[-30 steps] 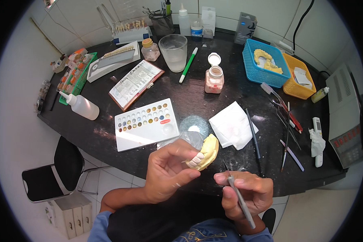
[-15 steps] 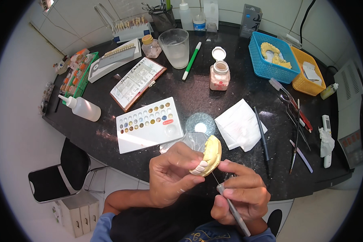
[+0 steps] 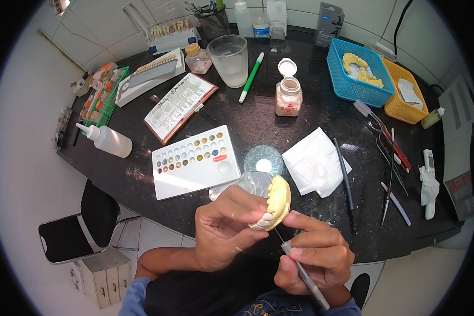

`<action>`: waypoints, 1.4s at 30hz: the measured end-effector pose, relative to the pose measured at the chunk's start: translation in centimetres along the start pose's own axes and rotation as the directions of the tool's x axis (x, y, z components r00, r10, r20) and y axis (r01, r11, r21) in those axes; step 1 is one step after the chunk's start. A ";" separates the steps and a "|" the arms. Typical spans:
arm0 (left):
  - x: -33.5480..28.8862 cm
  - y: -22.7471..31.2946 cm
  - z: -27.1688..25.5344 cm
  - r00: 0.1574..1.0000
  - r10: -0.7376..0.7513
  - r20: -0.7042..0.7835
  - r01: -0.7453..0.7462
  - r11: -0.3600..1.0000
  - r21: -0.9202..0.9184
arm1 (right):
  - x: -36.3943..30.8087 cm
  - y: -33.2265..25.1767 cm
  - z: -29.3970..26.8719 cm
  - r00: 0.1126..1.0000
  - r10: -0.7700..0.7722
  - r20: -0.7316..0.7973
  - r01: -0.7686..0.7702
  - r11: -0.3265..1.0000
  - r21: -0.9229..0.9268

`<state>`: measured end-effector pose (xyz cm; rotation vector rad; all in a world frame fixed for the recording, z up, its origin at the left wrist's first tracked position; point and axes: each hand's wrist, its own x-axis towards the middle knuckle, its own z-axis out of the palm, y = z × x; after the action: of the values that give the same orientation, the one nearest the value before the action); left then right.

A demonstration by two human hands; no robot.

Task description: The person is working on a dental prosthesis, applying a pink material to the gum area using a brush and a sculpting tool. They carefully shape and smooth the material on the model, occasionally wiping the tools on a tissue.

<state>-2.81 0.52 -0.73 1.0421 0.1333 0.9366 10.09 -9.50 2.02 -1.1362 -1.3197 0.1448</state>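
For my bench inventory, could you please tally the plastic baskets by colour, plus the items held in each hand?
Blue basket: 1
Yellow basket: 1
Green basket: 1
Dental model in left hand: 1
Metal-handled tool in right hand: 1
Total: 5

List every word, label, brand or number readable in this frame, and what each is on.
Wording is not copied out here, only where it stands:
Pink-filled jar: red label and lettering.
Open notebook: handwriting; smaller print illegible.
White palette: red label, lettering too small.
Grey box: dark marks, unclear.
Blue shirt: yellow lettering, partly cut off.
Grey machine: red panel markings, blurred.
Yellow dental model and metal-handled tool: none visible.
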 end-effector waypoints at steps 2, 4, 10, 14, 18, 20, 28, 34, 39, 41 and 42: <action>0.0 0.0 0.0 1.000 0.002 0.004 -0.002 1.000 -0.004 | 0.0 0.0 0.0 1.000 0.000 0.000 0.000 1.000 0.000; 0.0 0.0 0.0 1.000 0.007 0.007 -0.007 1.000 0.001 | 0.1 0.0 0.0 1.000 0.005 0.002 -0.005 1.000 0.001; 0.1 0.1 0.0 1.000 0.009 0.012 -0.009 1.000 0.009 | 0.0 -0.1 0.1 0.998 0.037 -0.044 -0.036 0.999 0.030; 0.1 0.1 0.0 1.000 0.010 0.016 -0.010 1.000 0.009 | 0.1 -0.2 0.1 0.998 0.040 -0.042 -0.039 0.999 0.030; 0.1 0.1 -0.1 1.000 0.010 0.018 -0.011 1.000 0.010 | 0.1 -0.2 0.1 0.998 0.044 -0.039 -0.043 0.999 0.030; 0.1 0.0 -0.1 1.000 0.012 0.017 -0.012 1.000 0.005 | 0.1 -0.1 0.1 0.998 0.048 -0.041 -0.047 0.998 0.037; 0.1 0.1 0.0 1.000 0.012 0.013 -0.012 1.000 0.012 | 0.0 -0.2 0.1 0.998 0.049 -0.042 -0.047 0.998 0.044; 0.1 0.1 -0.1 1.000 0.011 0.017 -0.011 1.000 0.020 | 0.1 -0.2 0.0 0.998 0.054 -0.042 -0.052 0.998 0.043; 0.1 0.1 -0.1 1.000 0.017 0.023 -0.017 1.000 0.016 | 0.2 -0.3 0.0 0.997 0.057 -0.046 -0.055 0.997 0.045; 0.1 0.1 0.0 1.000 0.016 0.024 -0.017 1.000 0.015 | 0.1 -0.3 0.0 0.996 0.066 -0.057 -0.062 0.996 0.064; 0.1 0.1 -0.1 1.000 0.013 0.020 -0.013 1.000 0.021 | 0.0 -0.2 0.1 0.995 0.074 -0.067 -0.069 0.994 0.083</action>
<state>-2.85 0.65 -0.63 1.0728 0.1205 0.9382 9.92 -9.56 2.14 -1.1107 -1.2020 0.2075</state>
